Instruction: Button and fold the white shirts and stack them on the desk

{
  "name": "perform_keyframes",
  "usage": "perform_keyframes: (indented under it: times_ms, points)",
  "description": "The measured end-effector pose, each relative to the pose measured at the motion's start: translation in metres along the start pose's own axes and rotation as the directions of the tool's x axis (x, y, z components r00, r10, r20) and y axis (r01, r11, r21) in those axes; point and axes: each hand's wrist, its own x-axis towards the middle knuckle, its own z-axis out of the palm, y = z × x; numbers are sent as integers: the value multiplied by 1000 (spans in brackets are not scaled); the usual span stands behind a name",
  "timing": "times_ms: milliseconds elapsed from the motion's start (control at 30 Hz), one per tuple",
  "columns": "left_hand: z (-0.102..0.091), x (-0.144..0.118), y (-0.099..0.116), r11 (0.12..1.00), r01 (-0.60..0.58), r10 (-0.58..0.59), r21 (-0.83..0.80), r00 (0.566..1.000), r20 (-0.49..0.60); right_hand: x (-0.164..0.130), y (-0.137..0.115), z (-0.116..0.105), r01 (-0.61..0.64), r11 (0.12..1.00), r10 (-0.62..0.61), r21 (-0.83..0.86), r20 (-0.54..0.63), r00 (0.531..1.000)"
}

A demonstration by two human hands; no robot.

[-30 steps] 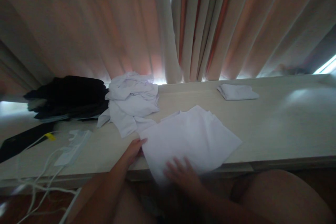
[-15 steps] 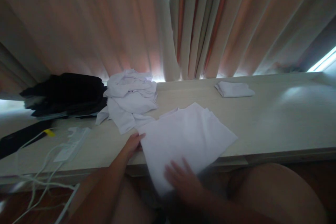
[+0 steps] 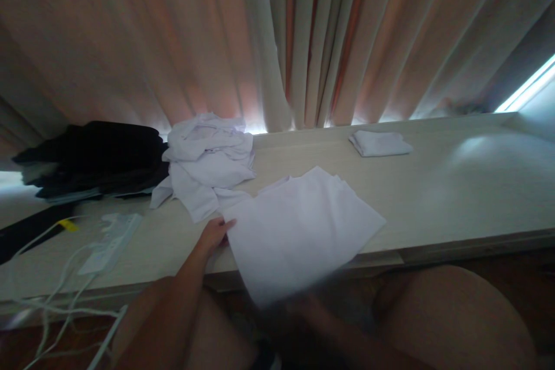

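A white cloth [image 3: 299, 231], folded in layers, lies on the pale table with its near corner over the front edge. My left hand [image 3: 217, 232] grips its left corner between thumb and fingers. Below the cloth's near edge, my right hand [image 3: 306, 307] is dark and blurred, its fingers partly hidden, so I cannot tell their shape. Behind the left corner sits a crumpled heap of white cloths [image 3: 210, 156], touching or almost touching the cloth. A small folded white cloth [image 3: 380, 143] rests at the back right.
A stack of black cloths [image 3: 104, 153] stands at the back left. In front of it lie a white power strip [image 3: 110, 243] and loose white cables [image 3: 56, 300] hanging over the table edge [image 3: 468, 243]. Curtains [image 3: 303, 40] hang behind the table.
My right hand has moved from the top of the white cloth down to below its near edge. My left hand keeps its grip on the corner. The view has shifted slightly.
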Motion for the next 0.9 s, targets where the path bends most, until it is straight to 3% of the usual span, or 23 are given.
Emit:
perform_keyframes:
  times_ms: [67, 100, 133, 167, 233, 267, 333, 533, 600, 667, 800, 900]
  points:
    - [-1, 0, 1, 1000, 8, -8, -3, 1000, -1, 10, 5, 0, -68, 982, 65, 178, 25, 998]
    - [-2, -1, 2, 1000, 14, -14, -8, 1000, -2, 13, 5, 1, -151, 927, 139, 344, 61, 988]
    - [-2, -1, 3, 1000, 20, -21, -17, 1000, -1, 15, 5, 4, -241, 818, 214, 522, 113, 970]
    - [-2, -1, 4, 999, 27, -27, -27, 1000, 1, 15, 4, 7, -331, 651, 287, 683, 183, 940]
    - [-3, -3, 6, 998, 40, -39, -54, 999, 10, 13, -1, 17, -427, 256, 394, 867, 310, 865]
    - [-3, -4, 7, 997, 45, -44, -70, 999, 17, 11, -5, 23, -430, 101, 423, 897, 353, 835]
    - [-5, -6, 10, 993, 55, -53, -108, 998, 27, 7, -15, 34, -411, -76, 442, 908, 400, 802]
    - [-16, -10, 12, 951, 88, -71, -295, 995, 68, 1, -48, 49, -358, -341, 444, 869, 485, 753]
    - [-21, -13, 11, 909, 107, -76, -403, 993, 91, -1, -58, 43, -389, -384, 430, 837, 535, 727]
    - [-25, -17, 11, 868, 85, -72, -490, 996, 46, -4, -66, 31, -413, -376, 443, 829, 552, 706]
    - [-28, -32, 21, 837, -38, -62, -546, 984, -164, -10, -79, -4, -432, -248, 582, 867, 489, 650]
    - [-24, -45, 37, 839, -113, -6, -532, 976, -216, -13, -87, -29, -441, -159, 686, 883, 420, 594]
